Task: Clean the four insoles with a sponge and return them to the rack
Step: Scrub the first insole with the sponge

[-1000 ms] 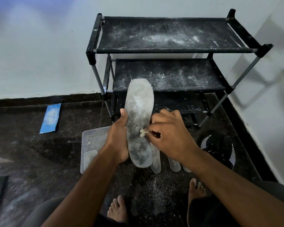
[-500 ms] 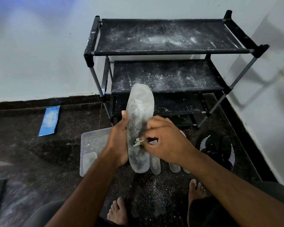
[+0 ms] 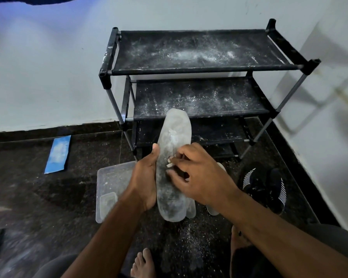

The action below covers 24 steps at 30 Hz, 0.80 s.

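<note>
A long grey dusty insole (image 3: 174, 137) stands almost upright in front of me. My left hand (image 3: 145, 181) grips its left edge near the middle, thumb on the face. My right hand (image 3: 199, 175) presses a small pale sponge (image 3: 169, 161) against the insole's face, fingers curled round it. Other insoles (image 3: 214, 210) lie on the floor behind my hands, mostly hidden. The black rack (image 3: 199, 67) with powder-dusted shelves stands against the wall beyond.
A clear plastic tray (image 3: 111, 177) lies on the dark floor at left of my hands. A black striped shoe (image 3: 263, 185) sits at right near the wall. A blue card (image 3: 58, 153) lies far left. My bare feet (image 3: 143, 263) are below; white powder is scattered on the floor.
My right hand has slid the sponge a little along the middle of the insole's face. The left hand keeps its grip on the insole.
</note>
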Motion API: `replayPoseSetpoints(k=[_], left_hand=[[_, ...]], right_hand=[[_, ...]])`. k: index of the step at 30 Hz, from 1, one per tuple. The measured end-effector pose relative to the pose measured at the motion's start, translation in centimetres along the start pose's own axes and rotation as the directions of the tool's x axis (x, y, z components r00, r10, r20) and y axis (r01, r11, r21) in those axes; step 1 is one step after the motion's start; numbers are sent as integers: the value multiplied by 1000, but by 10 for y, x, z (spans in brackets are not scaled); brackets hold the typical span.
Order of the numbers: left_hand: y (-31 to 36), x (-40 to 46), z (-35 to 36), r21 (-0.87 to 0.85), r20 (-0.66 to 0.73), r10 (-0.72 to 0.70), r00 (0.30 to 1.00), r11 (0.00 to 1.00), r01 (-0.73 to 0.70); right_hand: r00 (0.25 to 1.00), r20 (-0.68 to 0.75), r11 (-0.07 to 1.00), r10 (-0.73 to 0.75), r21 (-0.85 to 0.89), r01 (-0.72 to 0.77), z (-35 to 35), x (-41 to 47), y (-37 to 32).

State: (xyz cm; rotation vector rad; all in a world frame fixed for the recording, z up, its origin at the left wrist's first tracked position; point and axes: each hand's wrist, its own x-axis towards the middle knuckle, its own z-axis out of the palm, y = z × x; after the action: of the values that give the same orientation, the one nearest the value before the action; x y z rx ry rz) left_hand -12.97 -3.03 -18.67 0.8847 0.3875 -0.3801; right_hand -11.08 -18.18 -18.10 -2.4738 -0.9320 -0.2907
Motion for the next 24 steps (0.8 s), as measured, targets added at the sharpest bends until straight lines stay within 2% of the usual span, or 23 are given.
replayPoseSetpoints(k=[4,9,12,15,17,22,24], left_hand=[[-2,1,1,-4,8,13,1000,1000,-13],[-4,2,0,1,9,33,999,999,-33],[-3,3,-1,-11,18,47,999,999,-47],[-4,3,-1,-1,40,53,998,999,-53],[-4,3,-1,7,47,62,997,998,-63],[-6,7,-6,41,39,79,996,996,-80],[-7,8,-8,50,53,77,996,996,-79]], right_hand=[[995,-100,998,13,63,-7,7,3,0],[962,-165,970,218,143,-195,10,4,9],[970,-165,981,181,101,-166,13,2,6],[993,-72,995,93,26,-91,11,-2,-1],[993,-51,994,102,31,-101,8,-1,0],[944,-240,974,225,39,-223,-2,10,23],[950,-236,978,202,2,-208,-3,9,18]])
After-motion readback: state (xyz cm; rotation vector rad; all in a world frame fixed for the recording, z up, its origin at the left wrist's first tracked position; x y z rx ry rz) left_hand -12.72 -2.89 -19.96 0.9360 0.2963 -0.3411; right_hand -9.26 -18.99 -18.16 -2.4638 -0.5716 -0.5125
